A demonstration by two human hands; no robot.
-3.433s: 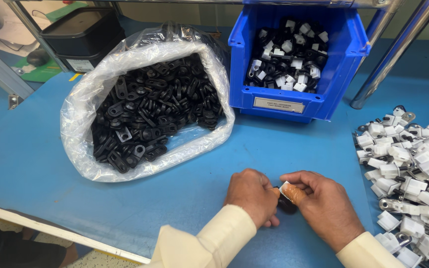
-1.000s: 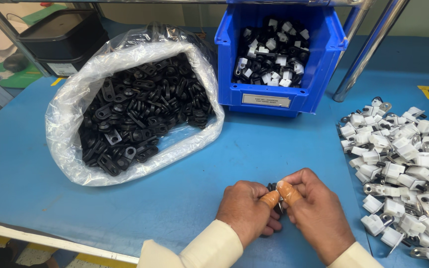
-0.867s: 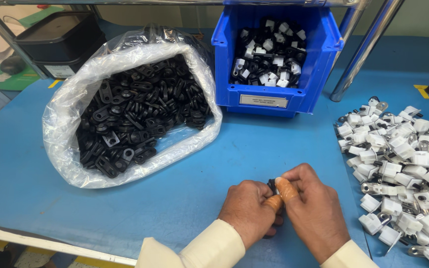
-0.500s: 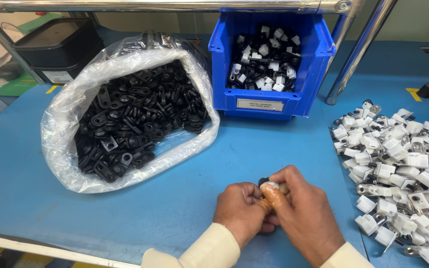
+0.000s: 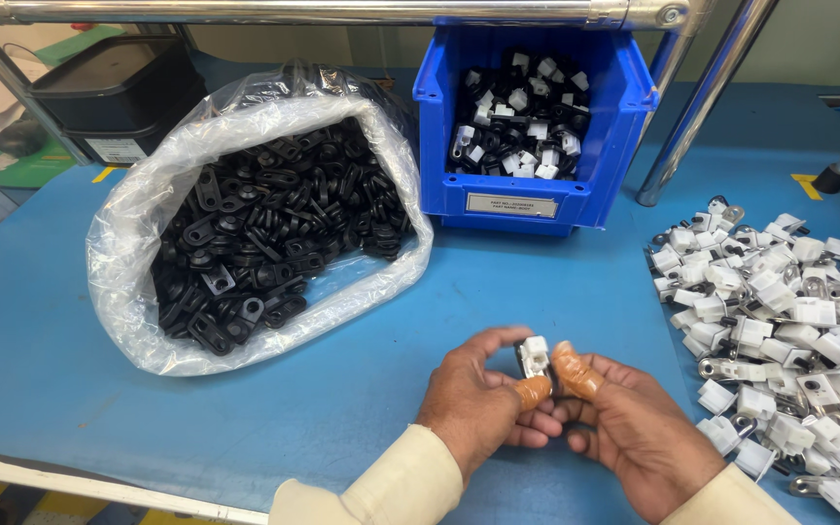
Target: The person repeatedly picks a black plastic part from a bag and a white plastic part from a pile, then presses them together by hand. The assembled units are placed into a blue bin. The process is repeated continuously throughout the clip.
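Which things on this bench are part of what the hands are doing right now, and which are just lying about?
In use:
left hand
right hand
small white-and-black part held between both
bag of black parts
pile of white parts
blue bin

Lying about:
black box
metal rail

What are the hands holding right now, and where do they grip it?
Both hands hold one small part, white on top of black. The left hand and right hand pinch its lower black portion between capped thumbs and fingers.
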